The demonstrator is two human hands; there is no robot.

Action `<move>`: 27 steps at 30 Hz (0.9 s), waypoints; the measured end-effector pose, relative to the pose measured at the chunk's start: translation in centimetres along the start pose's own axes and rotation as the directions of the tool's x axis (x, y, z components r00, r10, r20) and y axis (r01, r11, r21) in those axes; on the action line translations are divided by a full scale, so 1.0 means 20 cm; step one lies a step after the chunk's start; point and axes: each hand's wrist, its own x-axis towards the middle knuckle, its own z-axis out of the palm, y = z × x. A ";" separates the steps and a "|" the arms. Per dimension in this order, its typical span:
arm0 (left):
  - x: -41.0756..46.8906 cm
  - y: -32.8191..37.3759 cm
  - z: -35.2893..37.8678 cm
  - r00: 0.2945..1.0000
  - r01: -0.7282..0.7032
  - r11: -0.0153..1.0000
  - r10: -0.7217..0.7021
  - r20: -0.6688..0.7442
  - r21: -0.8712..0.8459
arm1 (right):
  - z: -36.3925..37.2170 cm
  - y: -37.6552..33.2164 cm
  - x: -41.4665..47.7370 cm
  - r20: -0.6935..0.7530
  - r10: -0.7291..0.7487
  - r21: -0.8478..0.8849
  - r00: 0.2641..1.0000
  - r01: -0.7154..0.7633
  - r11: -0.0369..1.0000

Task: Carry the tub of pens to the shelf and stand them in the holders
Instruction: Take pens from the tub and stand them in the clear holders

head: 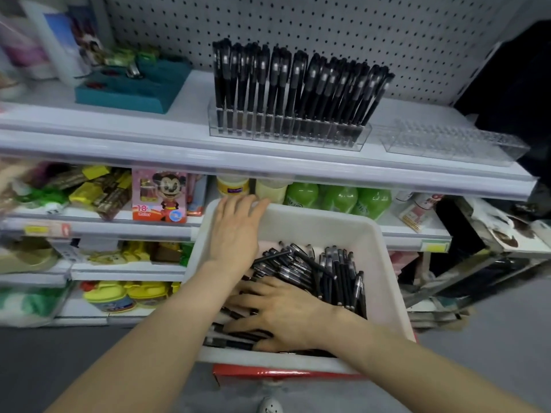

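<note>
Two bare forearms [161, 332], ungloved left hand [235, 234] and right hand [283, 315], slender fingers [235, 205].

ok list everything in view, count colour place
pegboard: one, white, at the back
top shelf: one, white, below the pegboard
lower shelf: one, white, beneath the top shelf
full holder: one, clear, top shelf centre
standing pens: many, black, in the full holder
empty holder: one, clear, right of the full holder
tray: one, teal, top shelf left
tub: one, white, before the shelves
loose pens: many, black, heaped in the tub
red box: one, red, under the tub's near edge
bottles: three, green, lower shelf behind the tub
jars: two, cream, left of the bottles
cartoon mouse box: one, pink, lower shelf left
left hand: one, on the tub's far left rim
right hand: one, flat on the loose pens
</note>
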 end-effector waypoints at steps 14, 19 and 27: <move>0.00 0.00 -0.01 1.000 0.015 1.000 -0.015 0.015 0.007 | 0.01 0.14 -0.10 -0.308 0.461 -0.030 0.832 -0.493 0.870; 0.01 0.00 0.00 1.000 0.013 1.000 -0.013 -0.006 -0.002 | 0.04 0.11 -0.07 -0.107 0.324 -0.051 0.940 -0.330 0.942; 0.02 0.00 0.02 0.999 0.030 1.000 -0.030 -0.012 -0.004 | 0.00 0.12 -0.08 -0.192 0.661 -0.123 0.726 -0.686 0.717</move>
